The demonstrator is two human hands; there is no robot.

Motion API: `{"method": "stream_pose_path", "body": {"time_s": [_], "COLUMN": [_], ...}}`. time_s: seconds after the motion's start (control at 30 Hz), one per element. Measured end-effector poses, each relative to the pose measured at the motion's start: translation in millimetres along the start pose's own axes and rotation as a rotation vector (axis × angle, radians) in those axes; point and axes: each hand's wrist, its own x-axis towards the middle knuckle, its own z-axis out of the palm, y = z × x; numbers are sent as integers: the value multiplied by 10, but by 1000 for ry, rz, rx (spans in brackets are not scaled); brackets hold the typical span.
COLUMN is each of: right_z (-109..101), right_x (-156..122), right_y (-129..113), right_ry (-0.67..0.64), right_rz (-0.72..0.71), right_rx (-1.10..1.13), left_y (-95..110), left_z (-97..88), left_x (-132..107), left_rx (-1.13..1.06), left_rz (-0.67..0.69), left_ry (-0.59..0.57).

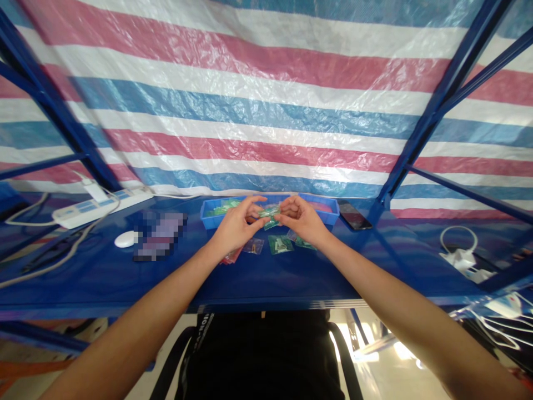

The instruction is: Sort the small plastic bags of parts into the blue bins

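Crinkly clear packet (269,215) of green bits pinched between left hand (235,228) and right hand (303,220)

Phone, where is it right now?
In the head view the phone lies on the blue table, right of centre, beside the right end of the blue tray, past the right hand.

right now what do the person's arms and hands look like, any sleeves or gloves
The left forearm and right forearm are bare, no sleeves in view. The left hand and right hand wear no gloves; no watch, ring or wristband shows. Between the arms, a black garment with a little white lettering.
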Motion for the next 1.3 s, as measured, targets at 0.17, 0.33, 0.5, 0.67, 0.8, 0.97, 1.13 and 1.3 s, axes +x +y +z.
{"method": "stream_pose_path", "body": {"time_s": [0.17,0.33,0.5,0.67,0.8,0.97,1.13,1.3], "right_z": [2,0,12,34,54,44,-38,-70], "right_x": [1,-15,-16,-43,-68,-24,38,7], "right_y": [0,-19,-45,-52,-60,-21,32,-29], "right_ry": [-33,-86,-90,-126,-139,-73,72,57], "right_rz": [35,39,24,30,55,76,116,180], "right_rx": [-23,-34,-26,-35,-71,-33,23,112], "left_y": [15,26,47,95,122,125,188,157], "left_z": [24,26,54,46,15,3,6,13], "left_x": [-9,-19,-21,-33,-32,-21,-18,-10], "left_rx": [-39,-62,-82,11,76,116,218,305], "left_rz": [29,35,61,80,95,81,260,364], "left_ry": [-38,-67,-53,-41,-32,-23,37,-1]}}
